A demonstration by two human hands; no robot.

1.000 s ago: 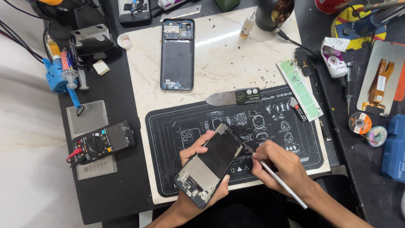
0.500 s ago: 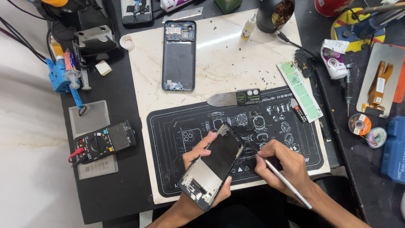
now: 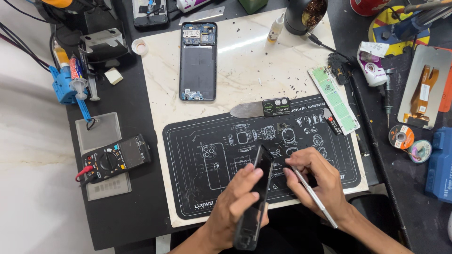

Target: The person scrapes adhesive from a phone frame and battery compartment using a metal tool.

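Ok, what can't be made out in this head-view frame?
- Phone panel: turned edge-on in the left hand, faces hidden.
- Tweezers tip: covered by right hand fingers.
- Multimeter dial setting: too small.
- Blue box: cut off by right edge.

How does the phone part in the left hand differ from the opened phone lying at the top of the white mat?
The phone part is lifted in the left hand and turned nearly edge-on; the opened phone lies flat, untouched, on the white mat. The held part shows mostly a thin dark edge; the opened phone shows its inner face, with small boards at both ends. The held part is over the black work mat. Both are dark, slim rectangles.
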